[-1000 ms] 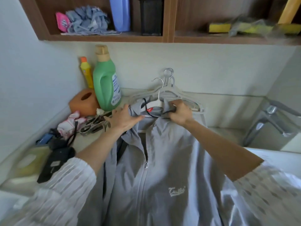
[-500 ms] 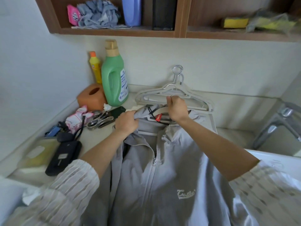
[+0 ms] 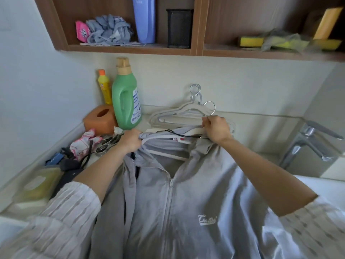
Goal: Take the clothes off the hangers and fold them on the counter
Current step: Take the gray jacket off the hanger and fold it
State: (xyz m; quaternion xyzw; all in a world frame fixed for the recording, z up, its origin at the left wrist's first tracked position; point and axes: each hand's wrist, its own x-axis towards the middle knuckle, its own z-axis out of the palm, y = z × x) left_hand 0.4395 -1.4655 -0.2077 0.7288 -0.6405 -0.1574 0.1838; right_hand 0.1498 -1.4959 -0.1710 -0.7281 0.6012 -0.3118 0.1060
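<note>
Head view of a grey zip-front jacket [image 3: 186,193] spread front-up on a pale surface [image 3: 248,128], its zipper closed to just below the collar and a white logo on the chest. The collar end points toward the back wall, and a white hanger [image 3: 168,153] remains inside the neck opening, its lower bar visible across the gap. The left hand [image 3: 130,140] grips the bunched fabric at the jacket's left shoulder, fingers curled around the cloth. The right hand [image 3: 217,130] pinches the top of the hanger at the base of its metal hook [image 3: 211,107], which rises above the fingers. The two hands are apart, one at each side of the collar. Just behind the jacket, a stack of empty hangers [image 3: 173,115] lies flat against the back wall. To the left stand a green detergent bottle [image 3: 126,101], a yellow bottle [image 3: 104,86] and an orange tissue holder [image 3: 100,118], with scissors [image 3: 107,144] lying nearby. A chrome faucet [image 3: 308,143] is at the right edge. A wooden shelf [image 3: 130,48] above carries a blue bottle [image 3: 144,19] and yellow sponges [image 3: 251,41].
</note>
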